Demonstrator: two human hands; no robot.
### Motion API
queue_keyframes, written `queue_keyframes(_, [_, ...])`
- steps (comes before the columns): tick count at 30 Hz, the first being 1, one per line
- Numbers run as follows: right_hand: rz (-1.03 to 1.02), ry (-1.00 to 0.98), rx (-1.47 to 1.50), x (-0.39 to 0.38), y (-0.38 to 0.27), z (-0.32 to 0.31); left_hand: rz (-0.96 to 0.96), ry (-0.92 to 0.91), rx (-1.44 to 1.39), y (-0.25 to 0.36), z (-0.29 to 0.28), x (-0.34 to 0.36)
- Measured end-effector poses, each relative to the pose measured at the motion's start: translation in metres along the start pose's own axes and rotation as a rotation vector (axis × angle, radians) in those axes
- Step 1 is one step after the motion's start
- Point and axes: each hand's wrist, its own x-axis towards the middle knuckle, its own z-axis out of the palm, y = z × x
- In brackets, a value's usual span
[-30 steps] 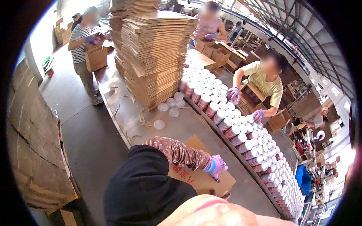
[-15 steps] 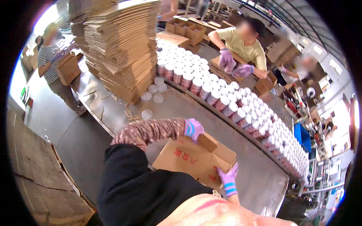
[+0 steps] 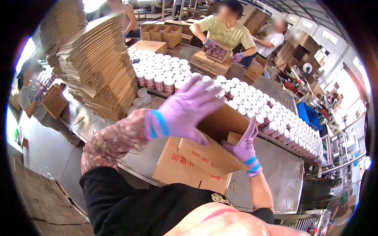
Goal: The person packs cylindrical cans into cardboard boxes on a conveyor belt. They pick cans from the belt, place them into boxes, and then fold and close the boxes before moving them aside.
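My left hand (image 3: 183, 108), in a purple glove with a blue cuff, is raised with its fingers spread beside the upper left of a part-opened cardboard box (image 3: 214, 159), its thumb near the box's edge. My right hand (image 3: 246, 149), gloved alike, grips the box at its right side, fingers pointing upward. The box is tilted, its dark inside showing and red print on its outer face. Beneath it lies flat cardboard (image 3: 169, 169) with red print on the metal table (image 3: 275, 177).
Rows of white-lidded cans (image 3: 252, 102) line the far side beside loose clear lids (image 3: 142, 93). A tall stack of flat cartons (image 3: 94, 67) stands left. A co-worker in yellow (image 3: 224, 29) holds a filled box opposite; another (image 3: 31, 94) stands left. A blue bin (image 3: 305, 116) is rightward.
The cardboard I was holding flat has been lifted and partly opened. My left hand has risen and spread its fingers. The yellow-shirted co-worker now holds a box of cans; the view has shifted.
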Motion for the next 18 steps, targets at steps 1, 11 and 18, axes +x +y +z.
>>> queue_keyframes(1, [-0.033, -0.005, -0.023, 0.002, -0.004, 0.007, 0.004, -0.097, -0.004, -0.007, 0.004, -0.023])
queue_keyframes(11, [-0.371, -0.22, 0.388, 0.033, 0.012, -0.024, -0.298, 0.139, 0.507, -0.013, 0.06, -0.041])
queue_keyframes(18, [0.757, -0.453, 1.018, -0.029, 0.006, -0.022, -0.39, -0.094, 0.116, -0.024, 0.079, -0.053])
